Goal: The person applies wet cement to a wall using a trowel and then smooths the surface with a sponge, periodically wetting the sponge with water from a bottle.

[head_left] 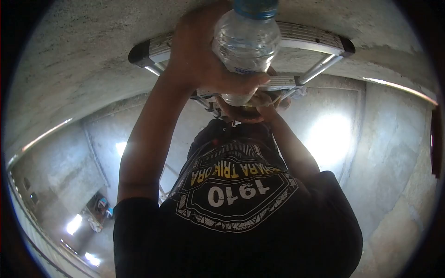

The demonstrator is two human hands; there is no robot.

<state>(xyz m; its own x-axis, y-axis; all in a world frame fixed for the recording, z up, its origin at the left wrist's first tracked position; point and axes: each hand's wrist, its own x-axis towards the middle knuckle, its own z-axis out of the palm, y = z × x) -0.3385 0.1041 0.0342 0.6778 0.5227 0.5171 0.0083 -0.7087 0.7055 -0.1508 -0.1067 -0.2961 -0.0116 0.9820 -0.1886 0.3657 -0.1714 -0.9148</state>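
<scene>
My left hand (199,65) is wrapped round a clear plastic water bottle (248,46) with a blue cap. It holds the bottle up close to the camera, the cap toward the top edge of the view. My right hand (266,110) is lower down, partly hidden behind the bottle's base. A brown rounded shape (238,115) lies beside that hand, and I cannot make out what it is. The right fingers are too dark and covered to read.
An aluminium ladder (315,41) with ribbed steps and dark end caps stands in front of my body. Rough grey concrete (92,55) surrounds it. Bright light falls on the wall (331,139) at the right. Several small objects (99,211) sit at the lower left.
</scene>
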